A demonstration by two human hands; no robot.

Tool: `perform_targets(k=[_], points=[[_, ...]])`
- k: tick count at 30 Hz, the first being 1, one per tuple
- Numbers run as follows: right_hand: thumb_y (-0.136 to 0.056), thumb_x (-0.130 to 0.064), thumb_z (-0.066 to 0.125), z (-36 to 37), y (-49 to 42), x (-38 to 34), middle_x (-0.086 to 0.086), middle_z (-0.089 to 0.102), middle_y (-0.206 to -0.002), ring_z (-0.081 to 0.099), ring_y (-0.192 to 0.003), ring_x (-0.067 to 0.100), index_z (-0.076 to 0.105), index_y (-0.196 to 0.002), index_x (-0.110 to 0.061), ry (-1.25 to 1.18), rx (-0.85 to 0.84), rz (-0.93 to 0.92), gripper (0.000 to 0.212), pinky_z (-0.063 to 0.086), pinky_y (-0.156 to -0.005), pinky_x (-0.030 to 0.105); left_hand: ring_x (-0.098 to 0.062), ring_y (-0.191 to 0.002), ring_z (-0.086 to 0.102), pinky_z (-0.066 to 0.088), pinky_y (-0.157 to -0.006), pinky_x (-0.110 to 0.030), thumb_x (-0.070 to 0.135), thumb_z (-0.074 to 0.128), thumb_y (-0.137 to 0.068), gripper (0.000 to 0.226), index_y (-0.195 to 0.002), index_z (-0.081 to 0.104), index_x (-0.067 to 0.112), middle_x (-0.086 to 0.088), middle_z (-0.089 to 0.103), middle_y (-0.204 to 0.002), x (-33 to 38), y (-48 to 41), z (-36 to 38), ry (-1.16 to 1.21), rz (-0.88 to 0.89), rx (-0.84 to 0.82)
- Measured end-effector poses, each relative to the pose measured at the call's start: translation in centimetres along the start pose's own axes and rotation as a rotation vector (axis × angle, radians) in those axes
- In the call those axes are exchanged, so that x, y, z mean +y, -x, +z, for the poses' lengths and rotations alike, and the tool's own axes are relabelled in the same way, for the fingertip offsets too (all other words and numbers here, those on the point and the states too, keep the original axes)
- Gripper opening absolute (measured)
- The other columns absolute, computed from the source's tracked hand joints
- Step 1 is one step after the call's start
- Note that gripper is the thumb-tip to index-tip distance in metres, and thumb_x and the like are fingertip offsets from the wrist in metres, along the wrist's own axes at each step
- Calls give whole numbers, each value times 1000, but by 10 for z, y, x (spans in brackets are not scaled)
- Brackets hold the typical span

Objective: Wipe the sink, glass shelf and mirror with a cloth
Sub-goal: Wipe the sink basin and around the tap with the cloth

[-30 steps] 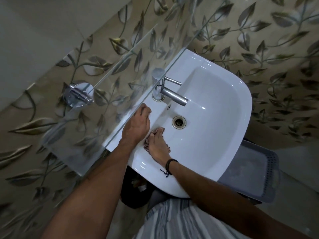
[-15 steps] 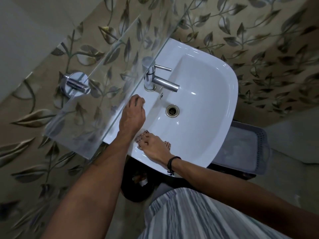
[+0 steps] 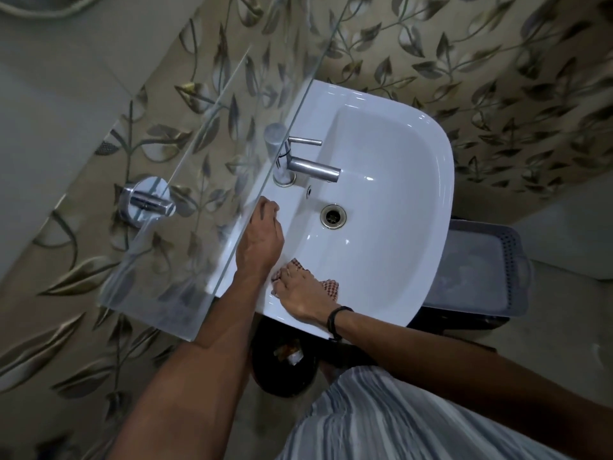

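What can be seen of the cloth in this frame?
The cloth is small, checked red and white, and looks like soft woven fabric. It lies bunched on the white sink, on the basin's slope by the rim nearest the person. The right hand presses down on it and hides most of it. Only two crumpled bits show, one past the fingers and one beside the palm.

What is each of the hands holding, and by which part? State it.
The right hand presses the checked cloth flat on the sink rim, covering its middle. The left hand only rests on the sink.
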State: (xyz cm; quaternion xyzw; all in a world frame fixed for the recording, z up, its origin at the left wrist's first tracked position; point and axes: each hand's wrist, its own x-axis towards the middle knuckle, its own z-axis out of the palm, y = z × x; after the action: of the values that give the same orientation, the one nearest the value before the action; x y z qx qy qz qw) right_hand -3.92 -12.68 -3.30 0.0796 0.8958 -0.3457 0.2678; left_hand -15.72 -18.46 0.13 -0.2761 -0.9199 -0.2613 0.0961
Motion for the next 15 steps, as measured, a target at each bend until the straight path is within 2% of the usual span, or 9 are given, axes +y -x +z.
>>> perform_targets(k=[4, 5, 7, 9, 12, 15], points=[[-97, -49, 5, -8, -12, 18, 17, 10, -167, 5, -155, 28, 22, -156, 1, -41, -65, 34, 79, 6, -125, 44, -15, -93, 39, 35, -85, -29, -13, 56, -86, 23, -103, 61, 2, -15, 61, -102, 0, -1, 0, -6, 9, -1], [-98, -48, 4, -11, -16, 21, 18, 5, -167, 0, -155, 29, 17, -157, 1, -13, -74, 65, 78, 4, -125, 46, -14, -93, 39, 35, -86, -28, -14, 56, -86, 24, -103, 61, 2, -15, 61, -102, 0, -1, -1, 4, 10, 1], [-107, -41, 14, -11, -23, 25, 15, -8, -168, -8, -155, 29, 3, -159, -3, 10, -78, 140, 66, 0, -125, 48, -12, -92, 39, 35, -85, -27, -14, 56, -86, 24, -103, 62, 1, -15, 61, -102, 2, 0, -2, 23, 0, 4], [-108, -40, 17, -11, -20, 19, 11, -13, -167, -11, -155, 26, -4, -159, -5, 64, -96, 144, 65, -2, -125, 48, -10, -90, 38, 35, -84, -26, -14, 56, -87, 24, -103, 62, 2, -14, 61, -100, 2, 0, -2, 28, 0, 2], [-108, -39, 18, -7, -11, 9, 12, -4, -168, -5, -156, 25, 4, -159, -5, -15, -115, 73, 63, 2, -126, 46, -11, -92, 38, 39, -85, -28, -7, 52, -90, 22, -104, 58, 9, -9, 58, -101, -5, -2, 1, -25, 9, -22], [-105, -37, 29, -7, 5, -4, 13, 25, -163, 18, -153, 28, 36, -150, -4, -152, -34, 4, 56, 18, -124, 45, -13, -93, 38, 40, -81, -29, -2, 49, -91, 21, -105, 56, 13, -7, 56, -102, -9, -2, 4, -62, -8, -32]])
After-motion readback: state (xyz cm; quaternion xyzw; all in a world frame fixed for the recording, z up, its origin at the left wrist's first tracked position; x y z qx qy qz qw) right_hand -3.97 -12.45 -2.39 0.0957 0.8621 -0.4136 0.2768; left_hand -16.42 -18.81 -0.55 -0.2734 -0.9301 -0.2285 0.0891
